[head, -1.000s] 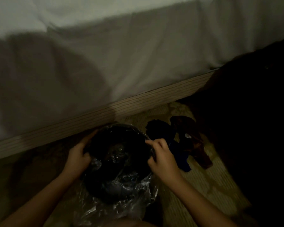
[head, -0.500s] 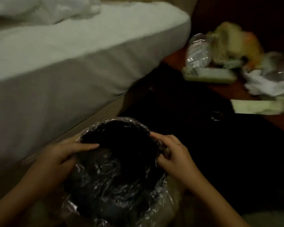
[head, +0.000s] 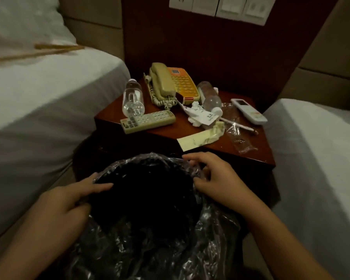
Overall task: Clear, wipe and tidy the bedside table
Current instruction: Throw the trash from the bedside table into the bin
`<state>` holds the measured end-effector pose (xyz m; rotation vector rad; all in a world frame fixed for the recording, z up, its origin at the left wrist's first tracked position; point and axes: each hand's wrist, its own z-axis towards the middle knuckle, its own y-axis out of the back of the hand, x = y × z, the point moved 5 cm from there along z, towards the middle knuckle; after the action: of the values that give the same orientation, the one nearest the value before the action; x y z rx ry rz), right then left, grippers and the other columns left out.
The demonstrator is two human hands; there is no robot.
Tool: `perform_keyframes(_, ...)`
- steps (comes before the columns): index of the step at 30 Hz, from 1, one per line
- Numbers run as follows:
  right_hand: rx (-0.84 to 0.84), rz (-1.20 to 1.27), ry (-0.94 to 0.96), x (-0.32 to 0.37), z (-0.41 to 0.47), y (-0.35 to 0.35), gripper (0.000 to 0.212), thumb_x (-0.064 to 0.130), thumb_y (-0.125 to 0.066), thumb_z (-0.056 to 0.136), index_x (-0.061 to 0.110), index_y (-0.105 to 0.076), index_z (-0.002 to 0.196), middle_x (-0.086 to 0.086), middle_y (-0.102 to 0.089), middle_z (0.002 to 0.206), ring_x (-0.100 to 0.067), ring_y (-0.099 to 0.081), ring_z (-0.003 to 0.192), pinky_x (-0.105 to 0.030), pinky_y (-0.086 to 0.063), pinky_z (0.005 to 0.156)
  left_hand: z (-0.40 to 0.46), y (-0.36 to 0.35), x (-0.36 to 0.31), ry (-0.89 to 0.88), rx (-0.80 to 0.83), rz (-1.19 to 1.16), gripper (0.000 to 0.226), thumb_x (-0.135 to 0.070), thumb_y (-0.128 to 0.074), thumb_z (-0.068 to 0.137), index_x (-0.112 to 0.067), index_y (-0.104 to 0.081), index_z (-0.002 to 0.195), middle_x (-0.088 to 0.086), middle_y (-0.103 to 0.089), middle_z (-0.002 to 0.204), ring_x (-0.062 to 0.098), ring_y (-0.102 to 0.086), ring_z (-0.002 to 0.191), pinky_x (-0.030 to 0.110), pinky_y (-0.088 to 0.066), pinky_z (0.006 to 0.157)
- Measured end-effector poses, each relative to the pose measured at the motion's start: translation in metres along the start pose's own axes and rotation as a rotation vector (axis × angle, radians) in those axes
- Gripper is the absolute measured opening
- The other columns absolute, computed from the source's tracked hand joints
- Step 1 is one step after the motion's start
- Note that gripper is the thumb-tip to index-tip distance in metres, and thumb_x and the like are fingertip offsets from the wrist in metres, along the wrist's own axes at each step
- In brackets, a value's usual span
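Fingers (head: 98, 183) of my left hand (head: 67, 207) curl over the near-left rim of the bin (head: 146, 199) and grip it, thumb outside; my right hand (head: 216, 182) pinches the clear plastic liner (head: 190, 249) at the far-right rim, index finger stretched along the edge. Inside, the bin shows only black; I cannot tell whether anything lies in it. It sits just in front of the bedside table (head: 257, 156), between the two beds. Half a second ago the table was blurred off to the upper right; now it faces me squarely. On it, a clear bottle (head: 132, 100) lies at the left with its cap pointing away from me, and a second bottle (head: 209, 96) lies right of the telephone (head: 170, 85), long axis running back-left to front-right. The grey remote (head: 148, 121) lies crosswise at the front-left edge, long axis left to right. The white remote (head: 249, 111) angles toward the front right. Crumpled paper (head: 200, 115), a yellow paper strip (head: 200, 137) overhanging the front edge and a clear wrapper (head: 237, 132) lie between them.
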<state>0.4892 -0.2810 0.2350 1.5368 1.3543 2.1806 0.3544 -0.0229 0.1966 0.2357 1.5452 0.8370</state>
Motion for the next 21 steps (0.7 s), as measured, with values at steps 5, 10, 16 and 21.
perform_keyframes(5, -0.091, 0.111, 0.042, -0.002, 0.01, 0.021, 0.034, 0.024, -0.068, 0.083, 0.039, -0.06, 0.113, 0.014, -0.053, 0.107, -0.006, -0.055, 0.08, -0.015, -0.048, 0.073, 0.007, 0.005, -0.018, 0.051, -0.009, 0.103, 0.086, 0.011, -0.058, 0.072, -0.075, -0.053, 0.069, -0.016, -0.069, 0.103, 0.002, -0.062, 0.091, 0.025, -0.051, 0.079)
perform_keyframes(10, -0.293, -0.477, 0.181, -0.008, 0.034, 0.025, 0.04, 0.019, -0.071, 0.079, 0.031, -0.064, 0.116, -0.001, -0.049, 0.137, -0.022, -0.039, 0.13, -0.044, -0.033, 0.102, 0.004, 0.006, -0.018, 0.089, -0.011, 0.189, 0.079, 0.006, -0.057, 0.07, -0.073, -0.054, 0.073, -0.008, -0.071, 0.061, 0.015, -0.065, 0.052, 0.036, -0.055, 0.057)
perform_keyframes(16, -0.093, -0.884, 0.198, -0.024, 0.053, 0.008, 0.035, 0.017, -0.07, 0.078, 0.031, -0.068, 0.109, -0.006, -0.044, 0.146, -0.029, -0.034, 0.139, -0.061, -0.012, 0.11, 0.005, -0.005, -0.029, 0.088, -0.016, 0.249, 0.061, 0.003, -0.053, 0.075, -0.039, -0.063, 0.118, -0.003, -0.073, 0.1, 0.009, -0.061, 0.07, 0.024, -0.042, 0.062)
perform_keyframes(21, -0.202, -0.879, 0.338, -0.027, 0.061, 0.009, 0.029, 0.009, -0.068, 0.069, 0.015, -0.063, 0.096, -0.01, -0.068, 0.113, -0.031, -0.065, 0.104, -0.055, -0.043, 0.093, 0.008, -0.01, -0.029, 0.091, -0.066, 0.229, 0.063, 0.003, -0.053, 0.076, -0.04, -0.061, 0.121, -0.009, -0.066, 0.12, 0.005, -0.062, 0.076, 0.021, -0.045, 0.064)
